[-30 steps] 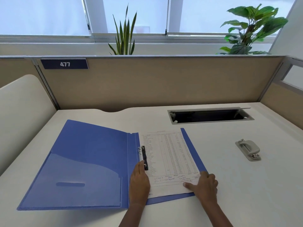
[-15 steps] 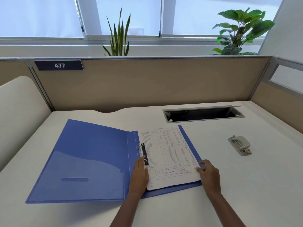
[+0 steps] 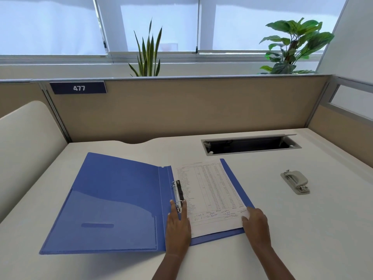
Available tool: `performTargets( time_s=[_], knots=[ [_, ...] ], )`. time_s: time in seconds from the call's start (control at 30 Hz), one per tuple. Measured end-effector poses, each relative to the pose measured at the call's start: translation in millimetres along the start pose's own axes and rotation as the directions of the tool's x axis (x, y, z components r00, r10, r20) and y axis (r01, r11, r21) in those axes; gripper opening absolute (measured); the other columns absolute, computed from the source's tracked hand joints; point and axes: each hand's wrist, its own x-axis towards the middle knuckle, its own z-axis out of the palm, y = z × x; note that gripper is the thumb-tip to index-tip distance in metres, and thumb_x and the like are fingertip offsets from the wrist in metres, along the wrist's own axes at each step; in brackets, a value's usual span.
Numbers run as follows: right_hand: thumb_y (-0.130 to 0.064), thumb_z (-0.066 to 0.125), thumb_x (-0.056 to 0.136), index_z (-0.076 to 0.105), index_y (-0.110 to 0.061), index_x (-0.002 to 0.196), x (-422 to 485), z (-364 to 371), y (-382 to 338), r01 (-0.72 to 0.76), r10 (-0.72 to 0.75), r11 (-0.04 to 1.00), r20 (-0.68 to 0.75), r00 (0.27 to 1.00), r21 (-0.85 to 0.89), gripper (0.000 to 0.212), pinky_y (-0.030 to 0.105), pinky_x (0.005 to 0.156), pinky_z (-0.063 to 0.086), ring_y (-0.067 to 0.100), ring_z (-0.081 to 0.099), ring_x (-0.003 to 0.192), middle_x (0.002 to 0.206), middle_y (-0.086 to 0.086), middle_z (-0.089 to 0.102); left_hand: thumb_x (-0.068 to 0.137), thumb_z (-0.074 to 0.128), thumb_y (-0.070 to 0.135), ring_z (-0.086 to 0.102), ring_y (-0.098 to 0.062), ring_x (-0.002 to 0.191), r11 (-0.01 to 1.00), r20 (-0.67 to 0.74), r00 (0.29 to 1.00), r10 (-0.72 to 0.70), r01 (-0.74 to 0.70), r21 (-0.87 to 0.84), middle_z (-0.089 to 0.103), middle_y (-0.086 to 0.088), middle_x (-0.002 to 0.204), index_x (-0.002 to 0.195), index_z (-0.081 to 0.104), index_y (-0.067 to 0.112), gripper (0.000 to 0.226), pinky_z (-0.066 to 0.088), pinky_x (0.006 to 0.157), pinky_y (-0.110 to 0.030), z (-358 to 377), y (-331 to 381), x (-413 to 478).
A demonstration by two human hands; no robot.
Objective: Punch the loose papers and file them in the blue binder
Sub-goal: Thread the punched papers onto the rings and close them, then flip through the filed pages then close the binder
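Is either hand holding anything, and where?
The left hand lies flat by the binder rings, gripping nothing. The right hand covers the lower right corner of the paper; whether it pinches it cannot be told.

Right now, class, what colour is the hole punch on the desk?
The hole punch is pale grey-beige, seen best in the head view.

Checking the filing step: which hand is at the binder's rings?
The left hand: its fingertips lie at the near ring. The right hand rests on the paper's near right corner, away from the rings.
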Motion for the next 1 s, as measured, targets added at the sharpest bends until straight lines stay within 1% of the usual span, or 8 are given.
performTargets(
  time_s=[0.17,0.23,0.3,0.33,0.6,0.73,0.9,1.0],
  knots=[
    [0.004,0.059,0.085,0.059,0.005,0.117,0.8,-3.4,2.4,-0.065,0.075,0.983,-0.053,0.996,0.172,0.032,0.040,0.084,0.052,0.037,0.058,0.100,0.108,0.026,0.060,0.050,0.090,0.015,0.069,-0.039,0.095,0.994,-0.008,0.999,-0.053,0.052,-0.093,0.064,-0.030,0.115,0.115,0.065,0.009,0.069,0.057,0.072,-0.039,0.1,0.5,-0.4],
    [0.005,0.058,0.085,0.061,0.005,0.113,2.7,-4.2,4.7,-0.052,0.066,0.981,-0.070,0.995,0.189,0.028,0.038,0.080,0.053,0.036,0.061,0.097,0.105,0.024,0.065,0.077,0.072,0.018,0.049,-0.046,0.123,0.978,-0.008,0.998,-0.067,0.064,-0.197,0.039,-0.035,0.139,0.137,0.038,0.012,0.069,0.048,0.096,-0.044,0.9,-1.1,-0.5],
    [0.004,0.057,0.086,0.062,0.005,0.111,3.5,-3.7,6.1,-0.038,0.054,0.982,-0.081,0.995,0.185,0.026,0.038,0.078,0.053,0.036,0.062,0.096,0.105,0.023,0.067,0.098,0.037,0.025,0.015,-0.034,0.145,0.968,0.096,0.992,-0.079,0.099,-0.229,0.000,-0.023,0.156,0.143,-0.001,0.027,0.058,0.023,0.117,-0.037,4.8,-3.7,1.0],
    [0.003,0.057,0.086,0.061,0.006,0.111,3.6,-3.2,6.6,-0.034,0.050,0.984,-0.088,0.995,0.177,0.026,0.038,0.079,0.053,0.037,0.063,0.096,0.107,0.023,0.067,0.101,0.026,0.027,0.007,-0.026,0.147,0.958,0.135,0.986,-0.094,0.127,-0.259,-0.010,-0.016,0.157,0.143,-0.006,0.033,0.053,0.016,0.119,-0.034,6.4,-5.1,1.3],
    [0.000,0.049,0.092,0.062,0.009,0.105,0.8,-1.1,3.8,0.019,-0.012,0.997,-0.092,0.996,0.077,0.020,0.040,0.079,0.057,0.038,0.065,0.094,0.108,0.025,0.067,0.101,0.023,0.029,0.007,-0.022,0.147,0.936,0.161,0.977,-0.141,0.185,-0.301,-0.011,-0.008,0.158,0.148,-0.002,0.030,0.053,0.015,0.119,-0.033,11.4,-6.2,3.8],
    [0.000,0.059,0.086,0.065,0.009,0.096,-3.3,-4.5,-10.7,0.075,-0.062,0.995,-0.169,0.984,0.066,0.014,0.040,0.078,0.055,0.037,0.063,0.090,0.102,0.026,0.066,0.101,0.028,0.027,0.008,-0.022,0.147,0.898,0.170,0.973,-0.155,0.210,-0.387,-0.009,-0.008,0.158,0.148,0.007,0.030,0.052,0.016,0.119,-0.033,6.6,-6.1,4.3],
    [0.000,0.068,0.079,0.062,0.004,0.081,-16.3,-8.1,-49.4,0.270,-0.232,0.954,-0.252,0.940,0.129,0.008,0.031,0.072,0.056,0.028,0.065,0.077,0.085,0.018,0.066,0.098,0.039,0.019,0.020,-0.027,0.143,0.682,0.027,0.941,-0.337,0.264,-0.682,0.018,-0.013,0.154,0.129,0.051,0.015,0.033,0.027,0.115,-0.040,-18.0,2.0,13.9],
    [0.003,0.075,0.070,0.064,0.000,0.078,-31.9,-6.1,-82.3,0.492,-0.454,0.865,-0.267,0.850,0.097,0.014,0.018,0.067,0.053,0.020,0.067,0.069,0.077,0.011,0.067,0.097,0.041,0.026,0.054,-0.023,0.111,0.495,0.025,0.914,-0.404,0.241,-0.835,0.056,-0.009,0.115,0.092,0.065,0.016,0.027,0.044,0.088,-0.031,-49.5,6.0,28.6]
  ],
)
